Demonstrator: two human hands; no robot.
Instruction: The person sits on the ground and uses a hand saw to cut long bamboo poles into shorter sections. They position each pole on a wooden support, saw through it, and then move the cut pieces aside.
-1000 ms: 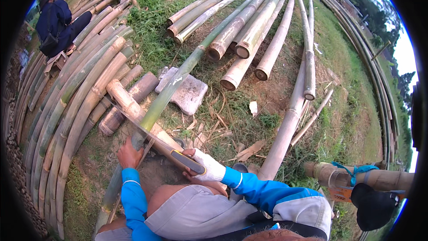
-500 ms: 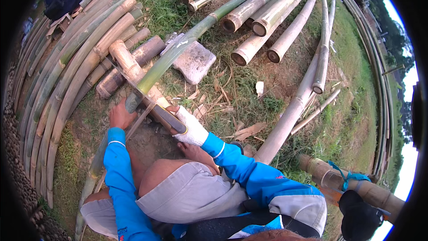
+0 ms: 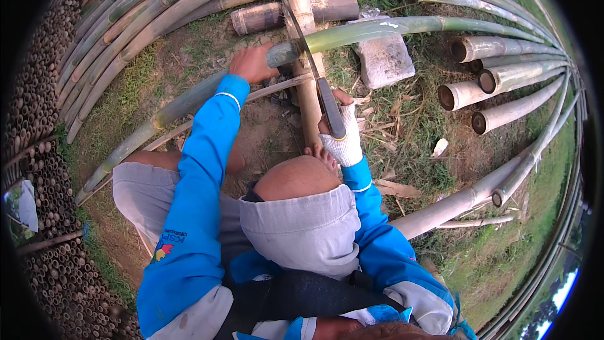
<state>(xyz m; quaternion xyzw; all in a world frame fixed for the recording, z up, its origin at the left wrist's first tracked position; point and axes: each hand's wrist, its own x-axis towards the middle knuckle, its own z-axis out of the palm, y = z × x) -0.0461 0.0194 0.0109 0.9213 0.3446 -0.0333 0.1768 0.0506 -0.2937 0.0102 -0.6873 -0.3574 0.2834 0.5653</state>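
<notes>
My bare left hand [image 3: 253, 63] is closed around a green bamboo pole [image 3: 371, 30], just left of the saw. Farther left a greyish-green bamboo length [image 3: 189, 99] runs down past my knee; my hand hides whether it is the same piece. In my right hand [image 3: 343, 132], which wears a white glove with bare fingertips, is the dark handle of a handsaw [image 3: 329, 108]. Its long thin blade lies across the green pole and points away from me. Beneath the pole, a peeled pale bamboo log [image 3: 308, 110] lies lengthwise as a support.
A stone block [image 3: 385, 63] sits beside the pole, near a short dark bamboo log [image 3: 258, 19]. Long bamboo poles [image 3: 135, 38] are stacked at left, and cut-ended poles [image 3: 503, 79] fan out at right. My bare foot [image 3: 322, 156] is close to the support log.
The whole view has turned and shifted, so the pole now lies more level across it. My hands keep their hold on the bamboo pole and the handsaw.
</notes>
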